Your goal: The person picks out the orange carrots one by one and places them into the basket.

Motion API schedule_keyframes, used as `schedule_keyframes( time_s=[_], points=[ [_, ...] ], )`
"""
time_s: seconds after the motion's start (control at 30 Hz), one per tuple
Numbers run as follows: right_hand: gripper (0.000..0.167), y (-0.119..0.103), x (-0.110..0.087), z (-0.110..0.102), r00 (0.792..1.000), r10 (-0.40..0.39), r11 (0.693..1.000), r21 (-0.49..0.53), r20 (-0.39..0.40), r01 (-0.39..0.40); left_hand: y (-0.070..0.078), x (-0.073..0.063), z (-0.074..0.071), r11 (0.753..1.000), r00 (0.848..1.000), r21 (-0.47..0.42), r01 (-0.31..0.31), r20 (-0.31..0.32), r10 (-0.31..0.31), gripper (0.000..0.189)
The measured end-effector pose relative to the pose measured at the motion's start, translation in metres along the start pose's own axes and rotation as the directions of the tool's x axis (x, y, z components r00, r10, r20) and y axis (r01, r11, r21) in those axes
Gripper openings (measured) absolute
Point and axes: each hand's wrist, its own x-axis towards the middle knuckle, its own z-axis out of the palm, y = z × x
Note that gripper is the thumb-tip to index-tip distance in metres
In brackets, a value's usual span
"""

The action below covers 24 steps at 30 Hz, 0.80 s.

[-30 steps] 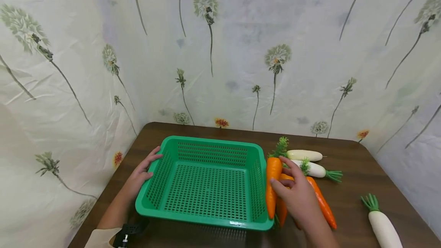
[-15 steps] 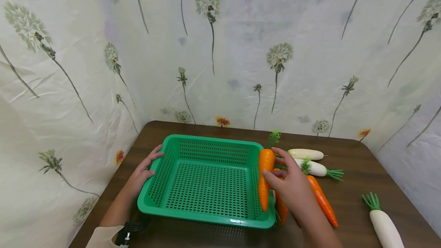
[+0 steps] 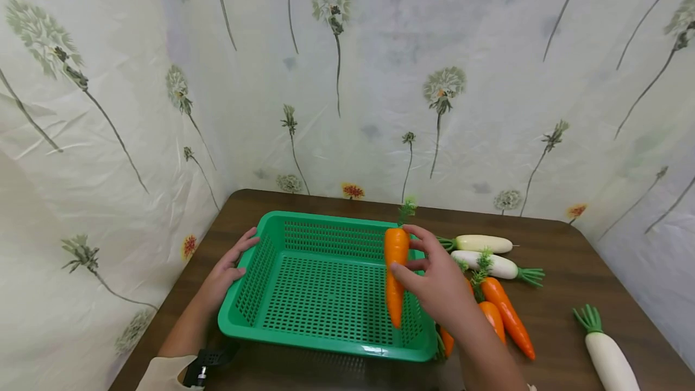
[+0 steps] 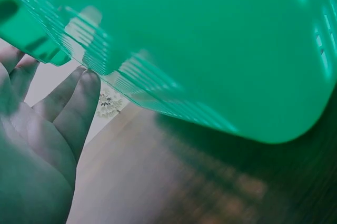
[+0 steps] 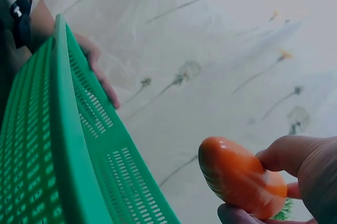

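Observation:
In the head view my right hand [image 3: 429, 270] pinches an orange carrot [image 3: 396, 276] with a leafy green top between thumb and fingers. The carrot's tip points down, over the right part of the green perforated basket [image 3: 328, 341]. Seen from the right wrist, the carrot [image 5: 242, 176] is foreshortened and apart from the basket [image 5: 84, 182]. My left hand [image 3: 225, 270] rests its extended fingers and thumb on the basket's left rim. The left wrist view shows the same hand [image 4: 42, 129] with its fairly straight fingers against the basket's wall [image 4: 221, 50].
Right of the basket lie several more carrots [image 3: 507, 318], partly behind the right arm. Two white radishes [image 3: 483, 243] lie at the back right, and another radish [image 3: 610, 361] at the front right of the brown table [image 3: 564, 276]. A flower-patterned cloth [image 3: 380, 77] hangs behind.
My right hand has carried the carrot leftward from beside the basket's right rim to over its inside, uncovering other carrots. My left hand stays on the rim.

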Motion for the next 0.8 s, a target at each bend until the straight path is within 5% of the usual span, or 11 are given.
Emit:
schedule_keyframes(
  time_s=[0.17,0.8],
  points=[
    [0.071,-0.006,0.006,0.008,1.000,-0.013,1.000,-0.001,0.021,0.013,-0.003,0.000,-0.002,1.000,1.000,0.003,-0.031,0.006,0.031,0.056],
    [0.069,-0.034,0.032,0.031,0.995,-0.086,0.992,-0.091,0.053,0.091,0.001,0.000,-0.001,1.000,1.000,0.017,0.015,-0.006,-0.015,0.057]
  ],
)
